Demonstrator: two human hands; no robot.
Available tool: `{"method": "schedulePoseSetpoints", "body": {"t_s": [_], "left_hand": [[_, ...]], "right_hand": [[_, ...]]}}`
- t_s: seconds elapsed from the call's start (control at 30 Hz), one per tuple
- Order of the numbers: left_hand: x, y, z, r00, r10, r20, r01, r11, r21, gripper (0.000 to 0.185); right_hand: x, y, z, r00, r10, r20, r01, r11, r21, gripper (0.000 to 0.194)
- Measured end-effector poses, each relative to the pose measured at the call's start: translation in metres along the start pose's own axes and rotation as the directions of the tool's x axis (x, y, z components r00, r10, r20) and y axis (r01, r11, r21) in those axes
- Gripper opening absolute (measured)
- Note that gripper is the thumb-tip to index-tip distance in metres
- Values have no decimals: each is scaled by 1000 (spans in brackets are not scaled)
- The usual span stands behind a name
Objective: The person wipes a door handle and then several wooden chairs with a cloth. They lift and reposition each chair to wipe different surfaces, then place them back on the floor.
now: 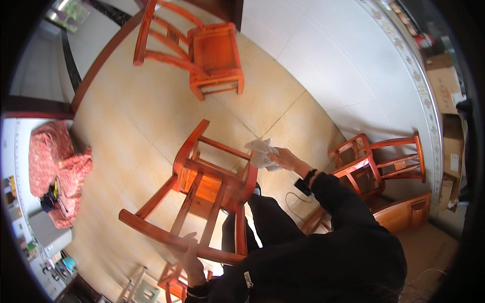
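A reddish-brown wooden chair (204, 185) is tipped in front of my body, with its legs pointing away from me and its slatted backrest towards me. My left hand (192, 257) grips the top rail of that backrest. In my right hand (286, 158) is a crumpled grey cloth (262, 153), pressed at the end of the chair's right leg (251, 178). A black band with a small device (303, 186) is on my right wrist.
A matching chair (216, 49) stands ahead on the tiled floor. Another chair (360, 163) lies tipped near the white wall (333, 60) on the right. A red patterned cloth cover (53, 159) is at left; cardboard boxes (443, 87) are at far right.
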State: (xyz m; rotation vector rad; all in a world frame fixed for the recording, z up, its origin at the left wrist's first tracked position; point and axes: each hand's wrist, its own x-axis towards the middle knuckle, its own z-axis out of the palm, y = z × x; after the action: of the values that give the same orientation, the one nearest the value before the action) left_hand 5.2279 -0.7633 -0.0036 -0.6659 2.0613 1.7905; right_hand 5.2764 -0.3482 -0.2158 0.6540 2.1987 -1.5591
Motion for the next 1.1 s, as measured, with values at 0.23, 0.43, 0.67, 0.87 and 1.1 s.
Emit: {"method": "schedulePoseSetpoints", "body": {"t_s": [0.23,0.43,0.67,0.87,1.1], "left_hand": [[10,49,23,962,-61,266,157,921,-355,70],[51,82,80,944,22,331,87,947,-310,39],[101,131,128,776,178,605,11,955,-295,36],[196,152,204,709,148,689,224,880,-419,34],[323,158,269,822,67,566,290,806,-517,40]], "right_hand": [[-149,-39,-38,971,-33,-236,172,783,598,38],[-219,-38,-42,923,59,-380,213,744,633,40],[-293,-25,-38,780,316,-540,59,822,566,39],[-318,-48,-1,671,361,-647,85,830,551,35],[-338,-71,42,557,459,-693,104,788,606,35]]}}
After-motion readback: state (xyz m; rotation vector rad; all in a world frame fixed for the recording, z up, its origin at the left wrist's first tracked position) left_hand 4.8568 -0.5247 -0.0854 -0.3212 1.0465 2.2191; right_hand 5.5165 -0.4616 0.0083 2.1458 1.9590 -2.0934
